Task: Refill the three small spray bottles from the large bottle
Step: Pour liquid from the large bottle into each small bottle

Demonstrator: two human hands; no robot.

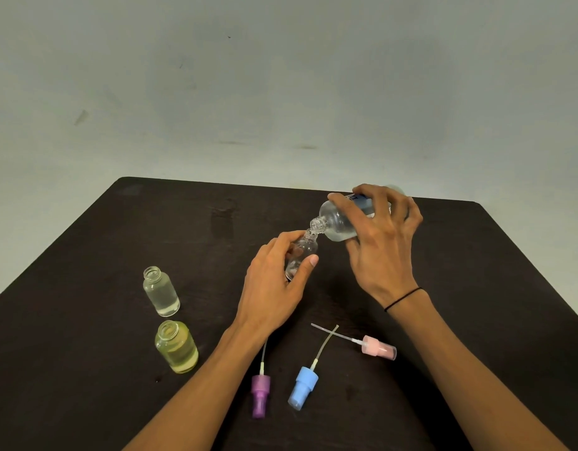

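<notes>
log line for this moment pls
step: pouring | right hand: tilts large bottle | left hand: holds small bottle | mouths: meeting | two bottles standing open | spray caps: off

The dark table [85,353] is bare along its far edge and across the whole right side of the frame, so a hand could pass freely there. At centre, the left hand [274,288] clasping a small clear bottle [300,255] and the right hand [378,242] tilting the large bottle [338,222] block the middle. At lower left stand two uncapped bottles, a clear one [160,292] and a yellowish one [177,348], close together. Near the bottom centre lie three spray caps: purple [260,393], blue [303,387] and pink [378,348], the last two with their tubes crossing, filling the space between the forearms.
</notes>
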